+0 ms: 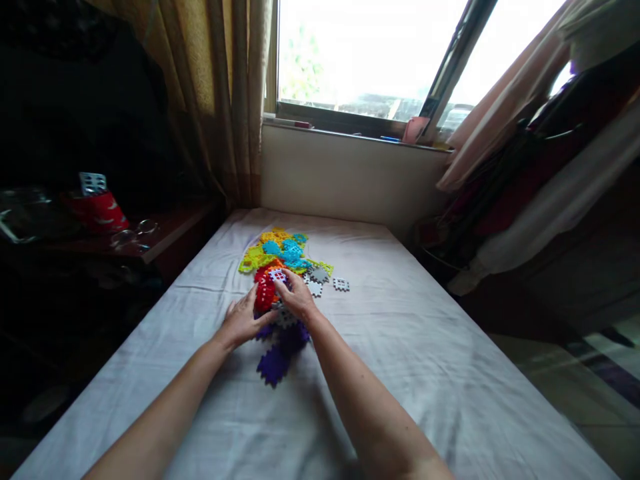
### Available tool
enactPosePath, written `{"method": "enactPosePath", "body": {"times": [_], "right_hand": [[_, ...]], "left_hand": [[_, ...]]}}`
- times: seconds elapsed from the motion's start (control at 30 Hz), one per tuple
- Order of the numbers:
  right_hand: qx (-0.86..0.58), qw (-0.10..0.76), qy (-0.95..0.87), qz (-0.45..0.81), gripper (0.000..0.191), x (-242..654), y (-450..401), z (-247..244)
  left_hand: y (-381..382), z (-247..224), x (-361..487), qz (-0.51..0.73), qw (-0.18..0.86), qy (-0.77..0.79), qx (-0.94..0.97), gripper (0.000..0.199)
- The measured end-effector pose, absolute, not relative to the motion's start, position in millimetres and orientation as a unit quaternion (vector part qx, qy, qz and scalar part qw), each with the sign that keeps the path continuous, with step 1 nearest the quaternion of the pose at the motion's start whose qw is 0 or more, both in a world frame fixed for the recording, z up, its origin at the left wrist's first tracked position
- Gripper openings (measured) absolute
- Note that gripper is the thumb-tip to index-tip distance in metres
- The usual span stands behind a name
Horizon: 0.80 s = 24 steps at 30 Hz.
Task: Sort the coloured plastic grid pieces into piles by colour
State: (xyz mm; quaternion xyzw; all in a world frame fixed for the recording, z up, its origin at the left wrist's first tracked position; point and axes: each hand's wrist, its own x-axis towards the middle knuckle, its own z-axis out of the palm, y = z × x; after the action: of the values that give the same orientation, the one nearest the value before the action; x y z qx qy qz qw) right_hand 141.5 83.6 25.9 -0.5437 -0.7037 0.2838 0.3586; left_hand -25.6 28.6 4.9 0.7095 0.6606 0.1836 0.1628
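One bed (400, 373) under a pale grey cloth sheet, fills most of the view; far edge by a white wall, near edge cut off by the frame. One bright window (370, 53) with glass panes and a dark frame, above the far edge. One brown cloth curtain (240, 100), by the far left corner. Several hanging garments (540, 200), pink, dark and white cloth, past the right edge; overlapped, no exact count. One dark red-brown wooden desk (170, 230), beside the left edge.

One pile of multicoloured toothed plastic pieces (247, 262), a bit left of the bed's middle, strung out between far and near edges. Total uncountable, too much overlap. Yellow-green and yellow end toward the far edge, at least three blue pieces (291, 252) on it; red ones (264, 293) mid-pile; dark purple ones (273, 365) toward the near edge.

Two bare hands, apart, over mid-pile. Left hand (241, 325): fingers spread beside the red ones, contact unclear. Right hand (299, 298): thumb and finger pinching one small white plastic square with window-like holes (278, 275) above the red.

One red patterned cup (107, 212) and one pair of glasses (135, 233) on the desk. One loose white plastic window piece (341, 285) off the pile, toward the right edge.
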Motion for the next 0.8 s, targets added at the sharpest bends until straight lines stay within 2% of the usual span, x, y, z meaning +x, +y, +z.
{"method": "enactPosePath", "body": {"times": [0.07, 0.13, 0.23, 0.27, 0.33, 0.5, 0.6, 0.7, 0.8], "right_hand": [[-0.512, 0.358, -0.727, 0.285, 0.044, 158.8, 78.4, 37.9], [-0.515, 0.310, -0.756, 0.259, 0.053, 187.5, 63.0, 43.6], [-0.539, 0.124, -0.790, 0.263, 0.101, 225.1, 26.5, 39.1], [-0.536, 0.085, -0.799, 0.259, 0.111, 231.3, 14.5, 35.2], [-0.527, 0.065, -0.812, 0.244, 0.117, 232.3, -3.8, 26.8], [-0.537, 0.172, -0.784, 0.260, 0.108, 206.5, -7.6, 17.2], [-0.533, 0.258, -0.739, 0.321, 0.104, 195.3, 2.6, 17.1], [-0.511, 0.325, -0.698, 0.382, 0.094, 182.1, 21.5, 21.0], [-0.506, 0.393, -0.663, 0.386, 0.083, 165.9, 56.5, 33.6]], "left_hand": [[15.9, 4.3, -46.8, 0.166, 0.163, 0.649, 0.724, 0.095], [0.5, 1.7, -60.6, 0.134, 0.159, 0.626, 0.752, 0.104], [-19.4, -2.0, -60.8, 0.080, 0.150, 0.588, 0.791, 0.117], [-23.6, -1.9, -56.1, 0.068, 0.144, 0.583, 0.797, 0.120], [-28.0, 0.7, -42.9, 0.062, 0.133, 0.574, 0.806, 0.119], [-21.6, 9.2, -17.2, 0.124, 0.134, 0.584, 0.791, 0.088], [-8.9, 8.5, -12.8, 0.197, 0.157, 0.611, 0.750, 0.080], [12.2, 11.7, -8.7, 0.284, 0.268, 0.612, 0.688, 0.079], [42.9, 26.7, -3.7, 0.346, 0.365, 0.580, 0.641, 0.074]]}}
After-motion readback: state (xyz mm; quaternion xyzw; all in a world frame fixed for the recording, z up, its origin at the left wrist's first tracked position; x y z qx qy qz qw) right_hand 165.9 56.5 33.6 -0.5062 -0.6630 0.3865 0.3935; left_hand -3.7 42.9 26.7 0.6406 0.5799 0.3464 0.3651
